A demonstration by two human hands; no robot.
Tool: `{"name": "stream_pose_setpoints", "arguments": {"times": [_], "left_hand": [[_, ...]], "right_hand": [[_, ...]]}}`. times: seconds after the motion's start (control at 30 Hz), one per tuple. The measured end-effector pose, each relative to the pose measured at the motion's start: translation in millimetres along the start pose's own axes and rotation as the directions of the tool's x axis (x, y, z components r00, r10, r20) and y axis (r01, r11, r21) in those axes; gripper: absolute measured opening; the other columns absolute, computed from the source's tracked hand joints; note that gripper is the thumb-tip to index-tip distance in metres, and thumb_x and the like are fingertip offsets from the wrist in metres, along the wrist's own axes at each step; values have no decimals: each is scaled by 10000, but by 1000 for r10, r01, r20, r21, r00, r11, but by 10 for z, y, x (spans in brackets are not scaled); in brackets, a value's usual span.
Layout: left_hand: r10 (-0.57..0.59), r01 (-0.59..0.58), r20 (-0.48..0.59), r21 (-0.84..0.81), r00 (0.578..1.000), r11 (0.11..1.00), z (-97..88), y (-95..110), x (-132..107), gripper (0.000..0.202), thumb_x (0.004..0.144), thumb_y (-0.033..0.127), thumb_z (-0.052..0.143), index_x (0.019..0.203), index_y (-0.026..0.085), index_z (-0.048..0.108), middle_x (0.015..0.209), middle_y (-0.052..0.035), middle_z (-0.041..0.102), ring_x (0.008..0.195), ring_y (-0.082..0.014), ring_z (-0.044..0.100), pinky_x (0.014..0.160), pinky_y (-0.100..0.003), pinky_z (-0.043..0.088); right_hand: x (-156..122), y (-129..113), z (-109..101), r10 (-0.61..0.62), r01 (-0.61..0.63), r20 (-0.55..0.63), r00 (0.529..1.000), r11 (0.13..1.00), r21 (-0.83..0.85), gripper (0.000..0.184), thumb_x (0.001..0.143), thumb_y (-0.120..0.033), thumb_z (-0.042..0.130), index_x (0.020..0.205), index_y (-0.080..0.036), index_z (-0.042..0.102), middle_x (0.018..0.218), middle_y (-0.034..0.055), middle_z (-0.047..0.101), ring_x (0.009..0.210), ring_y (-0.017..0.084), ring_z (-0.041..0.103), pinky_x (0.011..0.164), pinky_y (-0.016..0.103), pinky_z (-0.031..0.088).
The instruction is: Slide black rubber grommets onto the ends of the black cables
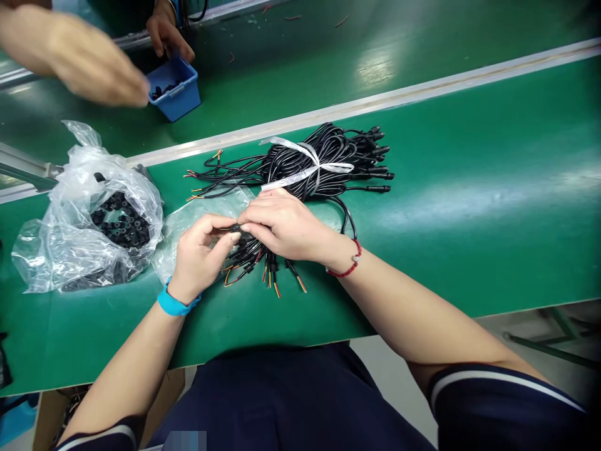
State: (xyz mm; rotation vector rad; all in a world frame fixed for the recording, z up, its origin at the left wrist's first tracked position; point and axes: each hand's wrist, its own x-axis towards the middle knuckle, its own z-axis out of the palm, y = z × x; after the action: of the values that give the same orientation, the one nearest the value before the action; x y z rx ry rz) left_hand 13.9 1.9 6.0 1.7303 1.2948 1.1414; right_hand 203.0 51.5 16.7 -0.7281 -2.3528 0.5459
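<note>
Between the fingertips of both hands is a small black part [236, 228], partly hidden by the fingers. My left hand [200, 254], with a blue wristband, pinches it from the left. My right hand [282, 225], with a red bracelet, closes its thumb and fingers on the same part from the right. Black cables [244, 250] lie below the hands, several with black pieces near their ends and bare red, yellow and orange wires. Just behind my right hand is a coiled bundle of black cables [305, 163], tied with a white strip.
An open clear plastic bag [70, 232] of small black ring-like parts [124, 219] stands left. A flat clear bag [173, 232] lies under the cables. Beyond the pale rail [422, 84], another person's blurred hand [94, 62] passes near a blue bin [181, 97]; their other hand touches its rim.
</note>
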Motion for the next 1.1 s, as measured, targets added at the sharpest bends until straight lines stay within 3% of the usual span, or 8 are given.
{"name": "stream_pose_setpoints", "arguments": {"times": [0.1, 0.27, 0.33, 0.6, 0.73, 0.83, 0.93, 1.1], "left_hand": [[-40, 41, 32, -23, 999, 999, -77, 16, -6, 384, 765, 212, 705, 1122, 200, 565, 941, -31, 652, 790, -131, 653, 732, -260, 551], [89, -84, -8, 242, 996, 966, -159, 78, -4, 54, 814, 200, 646, 867, 192, 636, 814, -11, 658, 750, -129, 620, 697, -242, 507], [142, -128, -24, 308, 990, 943, -145, 101, -1, 13, 817, 190, 639, 829, 193, 644, 765, -6, 652, 703, -128, 602, 660, -243, 492], [132, -107, -64, 297, 989, 949, -74, 94, -2, 31, 815, 158, 624, 806, 186, 632, 752, 2, 652, 677, -118, 586, 629, -228, 457], [122, -132, 50, 295, 991, 946, -111, 97, -12, 25, 842, 196, 595, 826, 189, 612, 761, -14, 635, 689, -137, 574, 636, -255, 451], [140, -211, 242, 301, 960, 930, -114, 114, -29, 71, 867, 205, 555, 820, 189, 606, 748, -23, 622, 689, -151, 566, 643, -274, 444], [110, -269, 425, 335, 898, 903, -64, 113, -62, 101, 878, 169, 507, 852, 186, 603, 759, -29, 611, 702, -162, 568, 641, -281, 449], [102, -326, 489, 399, 866, 857, 10, 83, -127, 149, 894, 177, 479, 961, 167, 612, 803, -54, 608, 721, -187, 575, 636, -302, 465]], "right_hand": [[2, -7, -22, -5, 5, -11, 1000, 1000, 15, 193, 922, -194, 456, 864, -156, 637, 787, 32, 660, 742, 145, 559, 835, 307, 377], [-3, 11, -41, -34, 34, -9, 999, 999, -6, 182, 926, -217, 472, 871, -161, 636, 794, 34, 660, 760, 147, 571, 856, 309, 376], [-2, 28, -37, -49, 49, -3, 999, 999, -20, 204, 937, -236, 458, 881, -165, 640, 783, 30, 657, 743, 144, 564, 819, 304, 378], [11, 76, -2, -68, 68, 12, 998, 995, -72, 245, 947, -247, 438, 885, -171, 663, 736, 13, 654, 679, 127, 539, 716, 283, 348], [-7, 19, -62, -61, 68, 76, 995, 994, -91, 231, 909, -220, 463, 814, -172, 668, 700, 14, 623, 674, 138, 520, 762, 310, 367], [40, -62, -112, -41, 48, 73, 996, 994, -102, 195, 866, -164, 473, 881, -149, 666, 842, 62, 636, 790, 172, 534, 811, 335, 392], [193, -113, -77, 69, -56, 38, 997, 958, -281, 236, 885, -110, 418, 950, -126, 644, 989, 119, 631, 894, 224, 512, 765, 354, 402], [485, 0, 159, 202, -100, 101, 974, 788, -608, 247, 887, -48, 398, 874, -100, 639, 882, 149, 640, 885, 282, 505, 781, 416, 370]]}}
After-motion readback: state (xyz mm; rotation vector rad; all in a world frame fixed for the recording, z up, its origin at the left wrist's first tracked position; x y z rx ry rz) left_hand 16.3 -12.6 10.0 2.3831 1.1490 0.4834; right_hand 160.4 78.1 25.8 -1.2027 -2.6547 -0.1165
